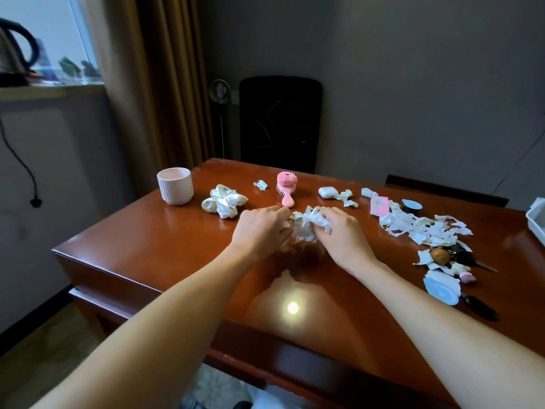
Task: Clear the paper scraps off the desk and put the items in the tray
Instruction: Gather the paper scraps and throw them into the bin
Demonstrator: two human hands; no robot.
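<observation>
Far left on the table [147, 240]: ribbed cup [175, 185], upright, clear of the work and untouched. Next right, along the far side: white scrunchie [224, 202], small clip [260, 184] and pink brush [286, 188], lying loose, presumably left for the tray later. Centre: left grip [261, 228], fingers curled onto the left side of a wad of paper scraps [306, 228], pressing it rightward; right grip [343, 234], closed over the wad's right side, pressing back. Looks like bunching loose bits into one lump, so as to lift them in a single go rather than piece by piece. On the table or just above it: cannot tell which. Beyond the right grip: earbud case [327, 192] and pink card [379, 205], a few scraps touching them. Further right: wide scatter of loose scraps [424, 228], not yet gathered, mixed on the near side with small trinkets [448, 258], so probably slower to sort. Far right edge: tray [536, 222], only a corner in view, contents hidden, well apart from both grips.
</observation>
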